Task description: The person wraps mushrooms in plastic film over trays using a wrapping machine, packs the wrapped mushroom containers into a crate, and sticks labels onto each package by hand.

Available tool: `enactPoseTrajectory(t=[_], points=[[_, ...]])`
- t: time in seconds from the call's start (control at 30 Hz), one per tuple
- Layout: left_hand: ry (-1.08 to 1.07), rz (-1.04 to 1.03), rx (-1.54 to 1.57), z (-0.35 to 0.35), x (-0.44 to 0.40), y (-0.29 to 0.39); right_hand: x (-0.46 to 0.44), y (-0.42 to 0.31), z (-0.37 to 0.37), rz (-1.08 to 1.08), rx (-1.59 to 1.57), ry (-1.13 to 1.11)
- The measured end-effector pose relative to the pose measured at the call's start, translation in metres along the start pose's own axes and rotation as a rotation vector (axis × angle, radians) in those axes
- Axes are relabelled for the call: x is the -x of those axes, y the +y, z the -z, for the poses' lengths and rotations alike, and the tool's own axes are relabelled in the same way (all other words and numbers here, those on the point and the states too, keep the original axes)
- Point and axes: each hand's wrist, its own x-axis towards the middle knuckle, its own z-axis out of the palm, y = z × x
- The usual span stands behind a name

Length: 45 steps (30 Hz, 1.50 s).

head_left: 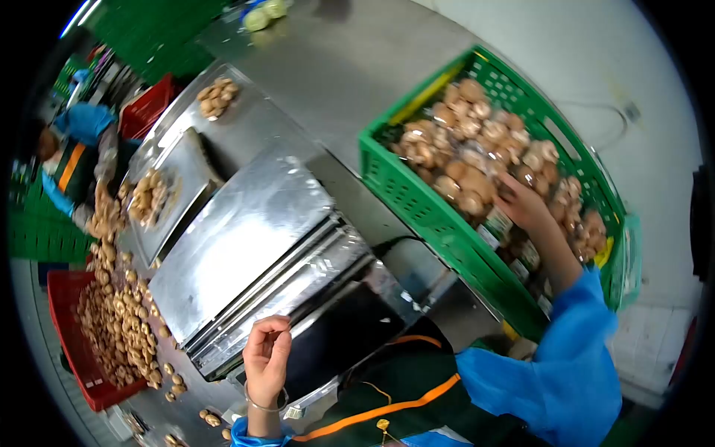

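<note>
My right hand (523, 205) reaches into a green crate (447, 242), its fingers closed at the edge of a film-wrapped pack of mushrooms (467, 185). More wrapped mushroom packs (421, 143) fill the crate around it, some with labels showing. My left hand (267, 357) is raised by the front edge of a metal wrapping machine (246, 246). Its fingers are curled in towards the thumb, with nothing visible in them. Clear film (313, 272) lies along the machine's front, beside a black flat surface (346, 339).
A red crate (63, 328) tips loose mushrooms (119, 320) onto the steel table at left. A co-worker (78, 160) handles mushrooms there, near a filled tray (149, 197). Another mushroom pack (217, 98) sits farther back. A white wall (596, 67) rises behind the green crate.
</note>
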Motion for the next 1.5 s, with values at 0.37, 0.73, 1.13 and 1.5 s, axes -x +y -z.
enactPoseTrajectory(t=[0.37, 0.73, 1.13, 1.5], points=[[0.444, -0.144, -0.353, 0.108, -0.005, 0.023, 0.000, -0.037, -0.451, 0.438, 0.811, -0.770], [1.050, 0.116, -0.526, 0.242, 0.038, -0.012, -0.167, 0.148, -0.738, 1.097, 0.961, -0.165], [0.541, -0.031, 0.242, 0.374, -0.279, -0.047, 0.016, 0.157, -0.709, 0.347, 0.882, -0.975], [0.356, 0.008, 0.063, 0.195, -0.088, -0.013, 0.120, 0.081, -0.447, 0.001, 0.893, -0.944]])
